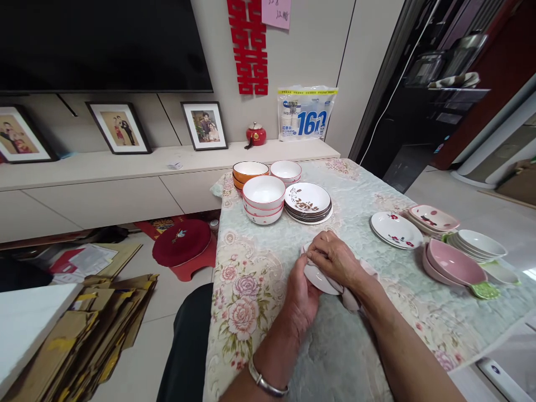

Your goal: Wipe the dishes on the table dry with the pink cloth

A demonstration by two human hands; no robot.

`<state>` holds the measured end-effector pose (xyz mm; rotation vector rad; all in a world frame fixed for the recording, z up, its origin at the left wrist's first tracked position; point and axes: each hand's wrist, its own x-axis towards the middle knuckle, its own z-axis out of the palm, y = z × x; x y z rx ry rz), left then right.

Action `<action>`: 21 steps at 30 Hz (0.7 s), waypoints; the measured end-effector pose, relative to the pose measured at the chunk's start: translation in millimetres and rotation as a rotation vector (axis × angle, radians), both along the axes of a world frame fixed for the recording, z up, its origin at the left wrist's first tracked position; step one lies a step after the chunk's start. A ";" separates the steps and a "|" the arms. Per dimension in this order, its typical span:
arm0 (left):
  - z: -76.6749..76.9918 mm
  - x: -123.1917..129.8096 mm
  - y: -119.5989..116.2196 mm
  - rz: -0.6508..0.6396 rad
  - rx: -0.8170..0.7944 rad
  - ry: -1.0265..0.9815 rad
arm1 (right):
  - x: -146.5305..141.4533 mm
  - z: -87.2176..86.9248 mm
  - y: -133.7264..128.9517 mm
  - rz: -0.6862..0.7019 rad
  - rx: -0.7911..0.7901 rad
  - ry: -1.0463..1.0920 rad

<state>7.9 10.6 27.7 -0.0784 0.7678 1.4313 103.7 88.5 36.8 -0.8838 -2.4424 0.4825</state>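
Observation:
My left hand [300, 293] grips the edge of a small white dish [321, 281], held tilted above the near part of the table. Closed on a pale pinkish cloth [350, 300], my right hand [338, 258] presses it against the dish's upper rim. Part of the dish is hidden under the fingers and cloth. Beyond my hands stand a stack of brown-flowered plates [307, 199] and a stack of white bowls with red rims [263, 195]. To the right lie white plates with red flowers [397, 229] and pink bowls [456, 262].
A floral cloth covers the table [251, 268]. Orange bowls [250, 169] and another white bowl stack [286, 169] stand at its far end. Small white bowls [481, 243] and a pink spotted dish [434, 218] sit at right. A red stool [183, 243] and flattened cardboard [96, 324] are left.

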 end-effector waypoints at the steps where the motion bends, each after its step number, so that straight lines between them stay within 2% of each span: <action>1: -0.5 -0.1 0.4 0.004 0.001 -0.008 | 0.4 0.5 -0.2 0.013 0.000 -0.004; 13: -11.2 -0.7 1.0 0.011 0.091 -0.028 | 2.4 10.5 -6.1 0.148 -0.061 -0.016; 21: -6.7 -1.4 0.1 0.005 0.040 -0.025 | 3.6 16.1 -8.0 0.207 -0.103 0.002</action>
